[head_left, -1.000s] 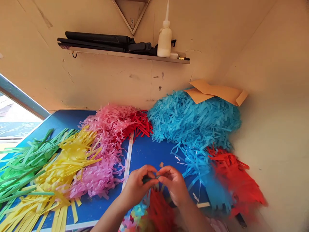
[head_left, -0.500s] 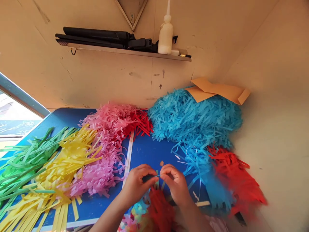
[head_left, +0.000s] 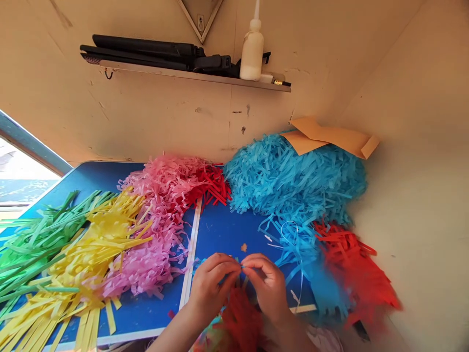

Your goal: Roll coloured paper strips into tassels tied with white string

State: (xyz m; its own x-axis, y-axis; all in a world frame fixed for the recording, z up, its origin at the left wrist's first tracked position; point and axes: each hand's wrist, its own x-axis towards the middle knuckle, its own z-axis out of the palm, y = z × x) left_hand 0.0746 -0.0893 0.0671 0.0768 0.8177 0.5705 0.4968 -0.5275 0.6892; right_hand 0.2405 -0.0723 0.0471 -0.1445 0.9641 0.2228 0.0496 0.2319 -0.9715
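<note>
Above the near part of the blue table, my left hand (head_left: pixel 214 281) and my right hand (head_left: pixel 267 283) meet fingertip to fingertip. Both are closed in a pinch on a thin blue strip (head_left: pixel 241 267), mostly hidden by the fingers. Just below them hangs a red fringe (head_left: pixel 242 313), partly blurred, with multicoloured paper (head_left: pixel 210 337) beside it at the bottom edge. To the right of my right hand lie blue fringe strips (head_left: pixel 293 244) with a thin white string looped over them.
Green (head_left: pixel 47 244), yellow (head_left: pixel 98 244), pink and purple fringes (head_left: pixel 161 215) cover the left of the table (head_left: pixel 227 234). A large blue fringe heap (head_left: pixel 293 181) and red fringe (head_left: pixel 355 264) lie right. Brown paper (head_left: pixel 330 134) tops the heap. A shelf (head_left: pixel 164 74) holds a glue bottle (head_left: pixel 252 51).
My fingertips have come closer together, covering more of the blue strip. The red fringe and multicoloured paper below have shifted slightly. The view has moved a little.
</note>
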